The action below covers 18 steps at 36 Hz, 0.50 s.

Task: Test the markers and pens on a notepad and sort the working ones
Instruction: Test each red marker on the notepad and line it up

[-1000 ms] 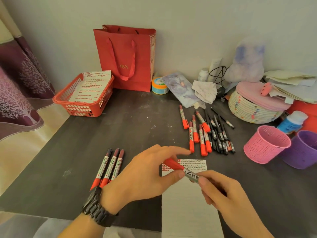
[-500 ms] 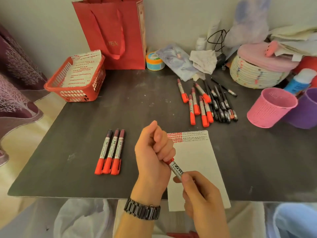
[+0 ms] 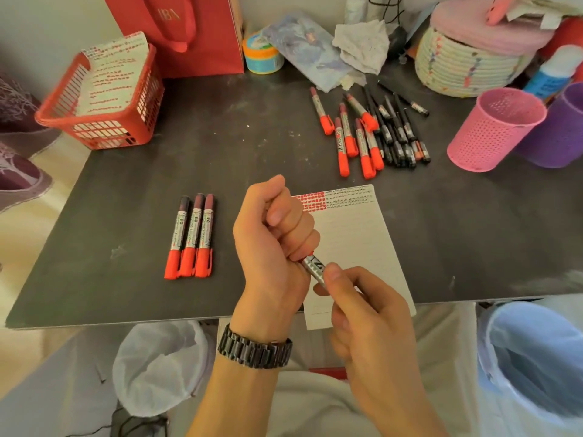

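Both hands hold one red marker (image 3: 314, 269) above the near part of the white notepad (image 3: 356, 238). My left hand (image 3: 274, 241) is fisted round its red cap, which is almost hidden. My right hand (image 3: 369, 313) pinches the silver barrel. The notepad's top edge carries rows of red and black test marks. Three red-capped markers (image 3: 191, 238) lie side by side to the left of the notepad. A pile of red markers (image 3: 350, 134) and black pens (image 3: 399, 134) lies beyond the notepad to the right.
A red basket (image 3: 104, 121) with marked paper stands far left, a red gift bag (image 3: 189, 29) behind it. A pink mesh cup (image 3: 495, 130) and a purple cup (image 3: 564, 130) stand at the right. Two lined bins (image 3: 157, 367) (image 3: 533, 357) sit below the table's near edge.
The view has tilted down and both hands have drawn the marker nearer to me. My left hand has gone from pinching the cap to closing a fist round it.
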Available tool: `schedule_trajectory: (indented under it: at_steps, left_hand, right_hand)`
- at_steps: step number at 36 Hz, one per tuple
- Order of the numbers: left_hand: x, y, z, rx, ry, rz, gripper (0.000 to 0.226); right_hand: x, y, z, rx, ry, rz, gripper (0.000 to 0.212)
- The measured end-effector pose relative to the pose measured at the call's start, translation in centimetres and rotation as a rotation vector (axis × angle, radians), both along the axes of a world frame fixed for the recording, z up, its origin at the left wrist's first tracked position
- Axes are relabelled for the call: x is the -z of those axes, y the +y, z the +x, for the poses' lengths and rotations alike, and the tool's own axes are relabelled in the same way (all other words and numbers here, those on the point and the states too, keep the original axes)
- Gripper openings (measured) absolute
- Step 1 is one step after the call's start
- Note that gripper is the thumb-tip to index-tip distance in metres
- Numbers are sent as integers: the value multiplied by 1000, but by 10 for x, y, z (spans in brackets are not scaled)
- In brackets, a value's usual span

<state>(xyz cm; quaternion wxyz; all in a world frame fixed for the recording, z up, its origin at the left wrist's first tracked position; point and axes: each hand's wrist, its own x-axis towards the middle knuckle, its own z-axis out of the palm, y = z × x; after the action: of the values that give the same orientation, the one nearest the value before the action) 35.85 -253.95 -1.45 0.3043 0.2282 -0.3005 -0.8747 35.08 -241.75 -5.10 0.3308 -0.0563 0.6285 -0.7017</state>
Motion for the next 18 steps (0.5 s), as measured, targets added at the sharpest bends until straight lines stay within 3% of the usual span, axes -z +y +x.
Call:
schedule_trajectory:
  at_steps: [4,8,14,18]
  left_hand:
    - [2,-7,7,2,10,-33,46]
    - [9,-17,12,3,-40,-153,43]
    - [32,-30,35,-22,-316,-618,24]
    - [44,-38,57,49,-542,-789,21]
  right_hand:
    - [3,-6,5,-39,62,13,48]
    - [4,-11,-6,-153,147,45,41]
    - [-5,-9,-41,-339,382,195,43]
    - [-14,-12,-61,-425,474,253,28]
